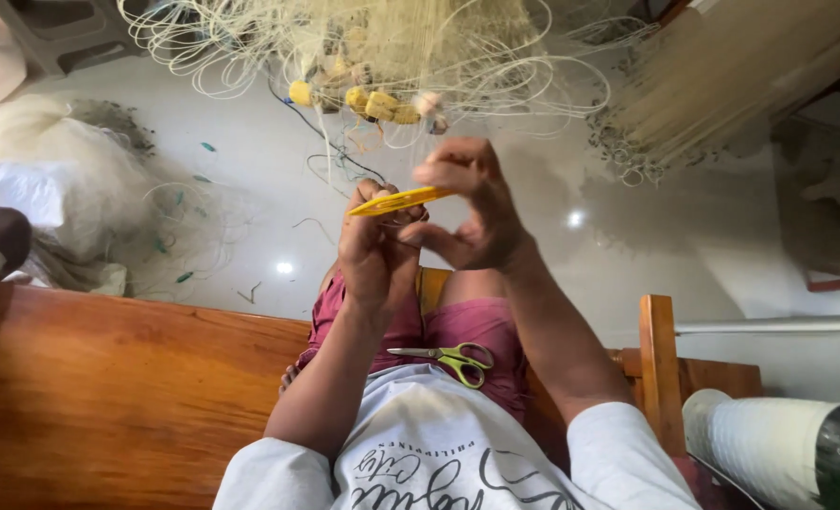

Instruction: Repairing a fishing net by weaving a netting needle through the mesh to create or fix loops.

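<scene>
Glossy white floor below, wooden bench (108, 397) alongside. Yellow netting needle (399, 200) sits up at chest height, pinched by the right hand (472, 212), fingers curled on its tip; left hand (375, 247) closed round its other end. Fishing net (392, 47) with yellow floats (373, 102) hangs just beyond; green-handled scissors (453, 359) rest on the lap.
</scene>
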